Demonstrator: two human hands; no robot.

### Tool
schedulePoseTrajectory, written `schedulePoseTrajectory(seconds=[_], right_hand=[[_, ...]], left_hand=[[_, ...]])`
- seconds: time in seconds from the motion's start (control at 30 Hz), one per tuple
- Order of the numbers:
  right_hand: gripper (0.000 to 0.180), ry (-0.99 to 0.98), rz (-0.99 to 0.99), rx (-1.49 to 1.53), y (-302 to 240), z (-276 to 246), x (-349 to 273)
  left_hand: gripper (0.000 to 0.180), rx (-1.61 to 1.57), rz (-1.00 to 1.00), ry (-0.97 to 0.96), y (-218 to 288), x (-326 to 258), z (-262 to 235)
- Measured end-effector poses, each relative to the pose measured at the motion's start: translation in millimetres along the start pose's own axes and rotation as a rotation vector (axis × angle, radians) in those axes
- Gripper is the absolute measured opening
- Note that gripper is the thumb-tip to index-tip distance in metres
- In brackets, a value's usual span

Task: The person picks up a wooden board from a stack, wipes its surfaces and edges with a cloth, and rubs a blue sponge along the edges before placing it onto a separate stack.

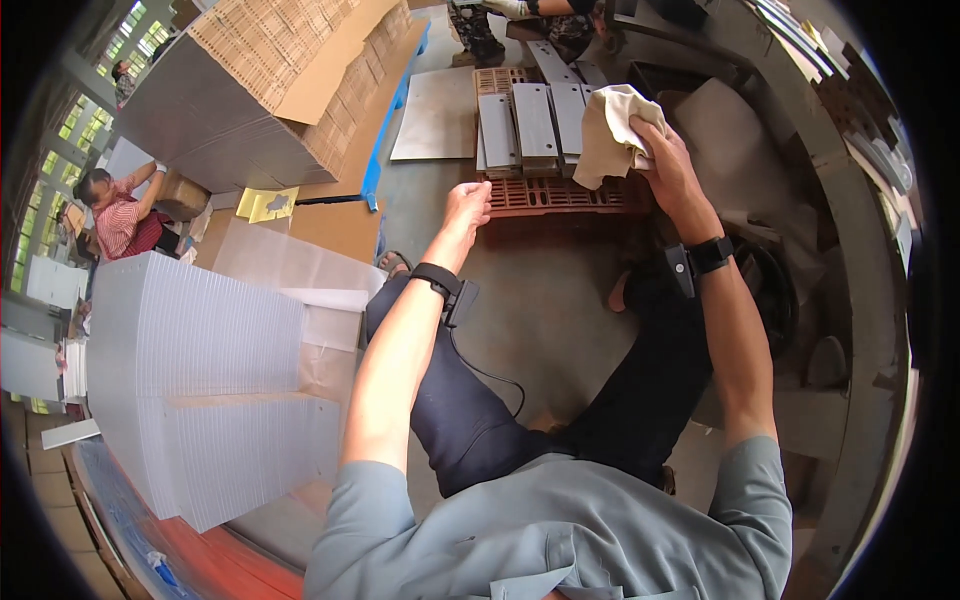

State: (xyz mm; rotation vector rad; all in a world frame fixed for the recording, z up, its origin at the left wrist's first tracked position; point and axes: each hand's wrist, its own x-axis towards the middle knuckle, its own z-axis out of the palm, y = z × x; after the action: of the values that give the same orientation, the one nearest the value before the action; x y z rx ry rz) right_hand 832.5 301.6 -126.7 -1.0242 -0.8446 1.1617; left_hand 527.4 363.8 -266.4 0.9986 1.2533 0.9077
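Observation:
My right hand [672, 168] grips a crumpled beige cloth [608, 138], which hangs over the right end of a row of flat grey plates [535, 118]. The plates have small holes and lie in overlapping stacks on a reddish-brown slatted plastic crate [545, 195]. My left hand [466, 212] is closed beside the crate's near left corner, with its fingertips pressed together. Whatever those fingers hold, if anything, is hidden. Both wrists wear black bands with small devices.
Tall stacks of thin grey sheets [230, 370] stand at my left. Behind them, a large pile of brown cardboard [290, 75] rests on a blue pallet [385, 130]. One person [130, 210] works at far left; another [525, 25] sits beyond the crate. A cable [490, 375] hangs by my left leg.

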Motion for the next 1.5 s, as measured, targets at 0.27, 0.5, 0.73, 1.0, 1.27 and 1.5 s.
schedulePoseTrajectory(seconds=[0.27, 0.5, 0.73, 1.0, 1.27, 1.5], right_hand=[[0.042, -0.026, 0.150, 0.002, 36.6, 5.8, 32.8], [0.042, -0.048, 0.103, 0.053, -1.6, 23.9, 20.0], [0.046, 0.027, 0.046, 0.034, -10.5, 9.2, 20.6], [0.037, 0.100, -0.002, -0.059, 0.9, -18.6, 31.4], [0.033, -0.117, -0.356, -0.664, 34.3, 4.7, 20.8], [0.063, -0.301, -0.777, -1.151, 92.2, 57.3, 7.8]], left_hand=[[0.053, 0.693, -0.058, 0.282, -54.7, 163.3, -6.8], [0.039, 1.096, -0.030, 0.435, -39.0, 164.0, 57.3], [0.036, 0.936, -0.005, 0.469, -43.7, 176.7, 64.9], [0.036, 0.154, -0.016, 0.255, -46.7, 192.3, 48.9], [0.037, 0.112, 0.136, 0.120, -1.9, 94.2, 33.6], [0.032, -0.138, 0.275, -0.060, 7.2, -69.9, 54.8]])
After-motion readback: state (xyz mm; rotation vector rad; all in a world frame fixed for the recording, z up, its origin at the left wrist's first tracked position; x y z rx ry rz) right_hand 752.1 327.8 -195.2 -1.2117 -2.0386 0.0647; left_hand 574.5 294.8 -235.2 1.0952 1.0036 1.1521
